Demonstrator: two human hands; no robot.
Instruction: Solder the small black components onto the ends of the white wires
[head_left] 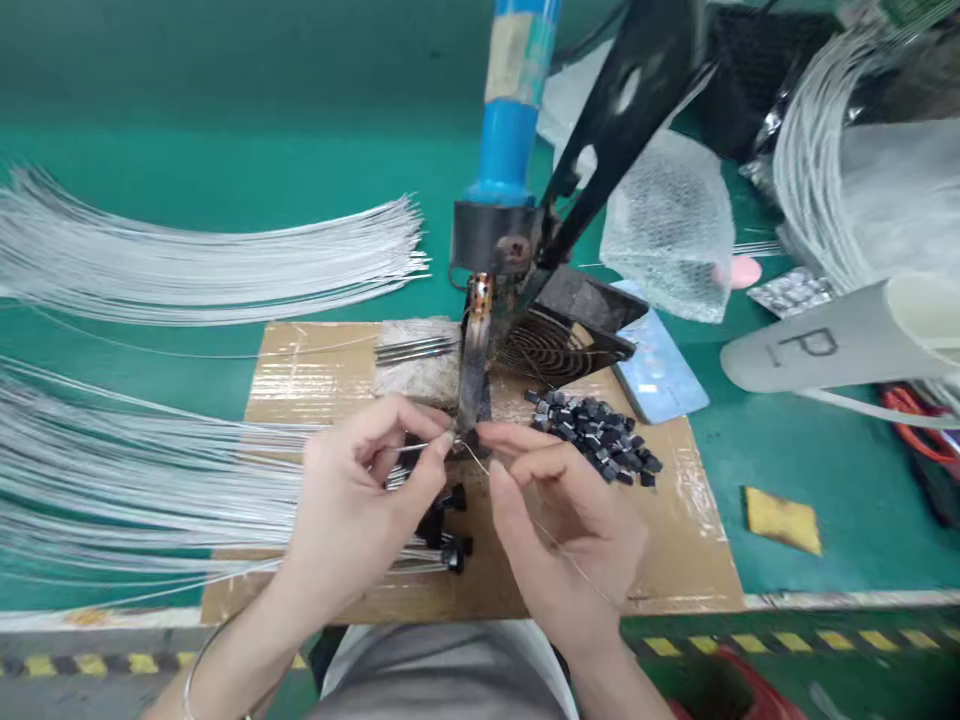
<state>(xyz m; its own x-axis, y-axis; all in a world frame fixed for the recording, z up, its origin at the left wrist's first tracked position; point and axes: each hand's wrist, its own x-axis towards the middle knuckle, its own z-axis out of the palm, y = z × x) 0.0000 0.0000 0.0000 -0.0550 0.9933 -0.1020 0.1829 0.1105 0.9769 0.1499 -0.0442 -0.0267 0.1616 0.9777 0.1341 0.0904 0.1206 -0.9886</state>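
My left hand (360, 510) pinches a thin white wire (411, 447) between thumb and forefinger, its end just under the tip of an upright soldering iron (506, 150). Close by on the right, my right hand (574, 535) has thumb and fingers closed on a thin strand of solder wire (476, 458), which runs up to the same spot and trails back across the palm. A small black part (472, 438) shows at the iron's tip, partly hidden by my fingers. Beneath my left hand lie white wires with black connectors (454, 550) on their ends.
A cardboard sheet (675, 540) covers the bench front, with a pile of small black connectors (600, 435). White wire bundles (225, 265) lie at left. The iron's black stand arm (622, 110) slants overhead. Rightward are a white cup (810, 345) and a yellow sponge (784, 520).
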